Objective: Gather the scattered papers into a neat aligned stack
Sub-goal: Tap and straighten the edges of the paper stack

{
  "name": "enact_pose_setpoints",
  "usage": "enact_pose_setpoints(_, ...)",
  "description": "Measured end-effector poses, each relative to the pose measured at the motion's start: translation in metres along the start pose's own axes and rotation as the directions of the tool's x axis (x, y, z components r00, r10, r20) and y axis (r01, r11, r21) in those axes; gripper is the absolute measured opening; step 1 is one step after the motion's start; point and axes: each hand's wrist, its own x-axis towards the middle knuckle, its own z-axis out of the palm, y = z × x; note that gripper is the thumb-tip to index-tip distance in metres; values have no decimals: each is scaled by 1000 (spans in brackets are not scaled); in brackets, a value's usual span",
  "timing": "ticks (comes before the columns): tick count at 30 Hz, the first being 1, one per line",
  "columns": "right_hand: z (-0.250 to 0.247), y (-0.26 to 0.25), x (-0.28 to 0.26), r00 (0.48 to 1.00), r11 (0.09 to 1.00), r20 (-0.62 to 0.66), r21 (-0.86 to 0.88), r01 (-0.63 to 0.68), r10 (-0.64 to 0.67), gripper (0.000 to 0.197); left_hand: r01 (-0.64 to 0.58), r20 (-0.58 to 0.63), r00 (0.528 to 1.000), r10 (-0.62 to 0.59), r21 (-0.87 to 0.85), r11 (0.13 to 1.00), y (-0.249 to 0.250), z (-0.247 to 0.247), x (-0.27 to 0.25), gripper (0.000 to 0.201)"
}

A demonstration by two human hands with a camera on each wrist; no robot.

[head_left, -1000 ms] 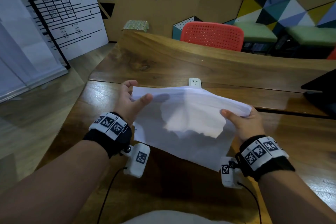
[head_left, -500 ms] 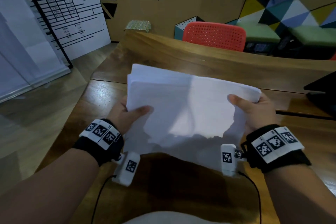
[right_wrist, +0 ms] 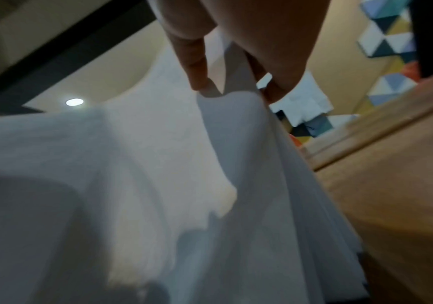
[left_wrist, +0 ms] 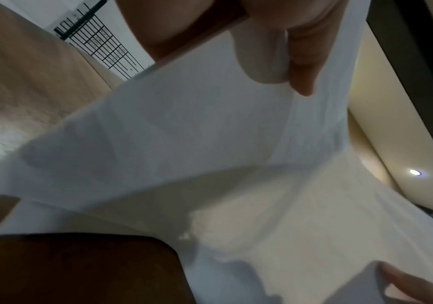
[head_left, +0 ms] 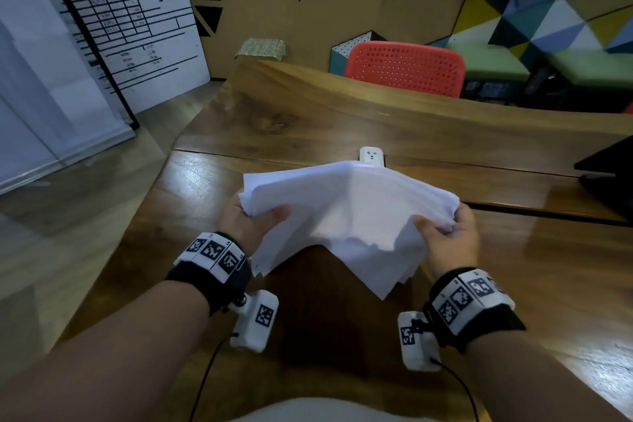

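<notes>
A bundle of white papers [head_left: 346, 212] is held above the wooden table [head_left: 342, 120], bowed upward in the middle with its near corners drooping. My left hand [head_left: 253, 219] grips its left edge, thumb on top. My right hand [head_left: 442, 233] grips the right edge the same way. The sheet edges are fanned and uneven at the lower right. In the left wrist view the papers [left_wrist: 210, 133] fill the frame under my left hand [left_wrist: 283, 61]. In the right wrist view the papers [right_wrist: 158, 185] hang from my right hand [right_wrist: 226, 67], pinched between thumb and fingers.
A white socket block [head_left: 371, 155] sits in the table's seam just behind the papers. A dark laptop-like object [head_left: 609, 175] lies at the right edge. A red chair [head_left: 406, 67] stands beyond the table. A whiteboard [head_left: 130, 31] leans at the left.
The papers were raised upright half a second ago; now they are lowered again and bowed over, both hands still gripping the side edges and pushed closer together.
</notes>
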Motion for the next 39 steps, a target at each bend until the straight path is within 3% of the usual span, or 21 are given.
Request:
enact_pose_setpoints(2, -9, 0, 3, 998, 996, 54, 76, -37, 33, 38, 50, 36, 998, -53, 74, 996, -11, -3, 11, 15)
enact_pose_setpoints(5, -18, 2, 10, 985, 990, 154, 102, -93, 77, 56, 114, 142, 980, -137, 157, 981, -22, -5, 16, 16)
enact_pose_setpoints(7, -18, 2, 13, 976, 995, 201, 45, -95, 84, 40, 107, 145, 981, -131, 162, 981, -24, -6, 16, 23)
enact_pose_setpoints(10, -17, -6, 14, 981, 999, 191, 47, -19, 10, 27, 109, 74, 990, -116, 91, 990, -14, -6, 10, 14)
enact_pose_setpoints(13, -20, -18, 12, 970, 985, 231, 170, 38, -77, 68, 80, -14, 997, -81, -58, 995, -7, -12, 4, 23)
enact_pose_setpoints(15, -24, -20, 12, 959, 973, 257, 225, 58, -117, 77, -24, -6, 1000, 23, -60, 998, -7, -16, 4, 29)
enact_pose_setpoints(18, -22, -24, 7, 955, 972, 255, 212, 99, -153, 57, -118, 49, 991, 121, -54, 992, -4, -15, 2, 39)
enact_pose_setpoints(20, -17, -28, 6, 958, 969, 243, 229, 97, -153, 33, -136, 64, 988, 139, -45, 990, -3, -13, 2, 43)
enact_pose_setpoints(23, -12, -33, 9, 986, 967, 152, 253, 23, -63, 11, -171, 86, 979, 187, -170, 971, 2, -11, 1, 63)
enact_pose_setpoints(25, -9, -33, 11, 996, 975, 85, 222, -17, -3, 13, -114, 46, 990, 130, -261, 959, 11, -6, 0, 57)
enact_pose_setpoints(28, -5, -31, 15, 999, 982, 45, 190, 14, -23, 21, -36, -95, 995, 8, -296, 955, 25, 1, 4, 3)
enact_pose_setpoints(36, -1, -34, 19, 998, 988, -23, 146, 56, -53, 23, -68, -93, 995, 33, -411, 909, 22, 2, 8, 33)
enact_pose_setpoints(39, -3, -33, 20, 997, 988, -26, 136, 73, -70, 11, -74, -116, 993, 25, -440, 895, 21, 2, 12, 33)
